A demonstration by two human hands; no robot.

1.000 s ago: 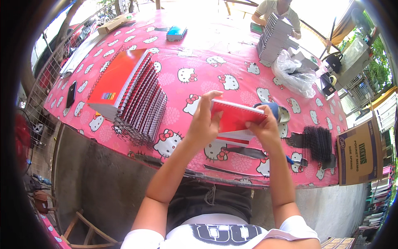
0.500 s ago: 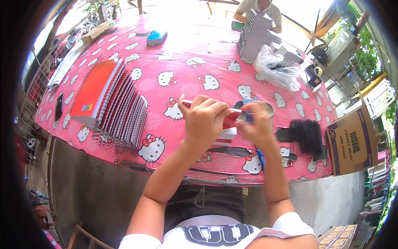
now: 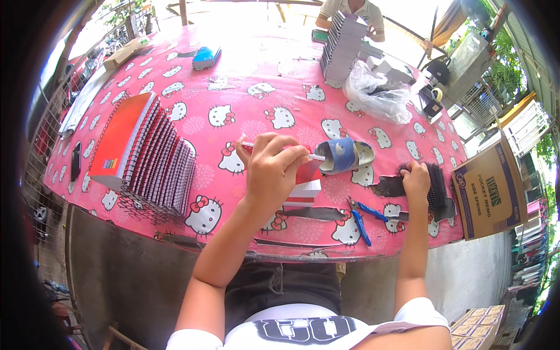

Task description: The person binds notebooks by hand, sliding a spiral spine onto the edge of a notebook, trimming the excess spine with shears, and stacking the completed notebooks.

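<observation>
My left hand [image 3: 271,169] has its fingers curled tight around a red notebook [image 3: 306,175], which it holds just above the pink table [image 3: 262,111], near the front edge. My right hand [image 3: 415,178] is out to the side, with its fingers bent down on a pile of black spiral coils [image 3: 436,185]. I cannot tell if it has pinched one yet.

I think the coils could snag on each other, so two might come up at once. The notebook pages could slip out of line, because only one hand holds them. Blue pliers [image 3: 361,219] lie between my arms, and my right arm could bump them. The notebook stack [image 3: 146,157] is well off to the left.
</observation>
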